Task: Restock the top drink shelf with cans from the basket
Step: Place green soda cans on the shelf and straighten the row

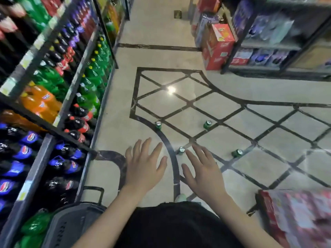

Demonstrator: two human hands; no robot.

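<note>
Several green cans stand upright on the floor: one (158, 124) at the far left, one (207, 124) at the far right, one (181, 150) near my fingertips, one (237, 153) to the right. My left hand (145, 163) and my right hand (203, 169) hover over the floor, fingers spread, holding nothing. The right fingertips are just short of the nearest can. A grey basket (71, 224) sits at the bottom left against the drink shelves (44, 111); its inside is hidden.
Shelves of bottled drinks line the left side. Red cartons (219, 47) and another shelving unit (279, 45) stand at the far right. A red pack (293, 217) lies at the lower right. The patterned tile floor stretches ahead down the aisle.
</note>
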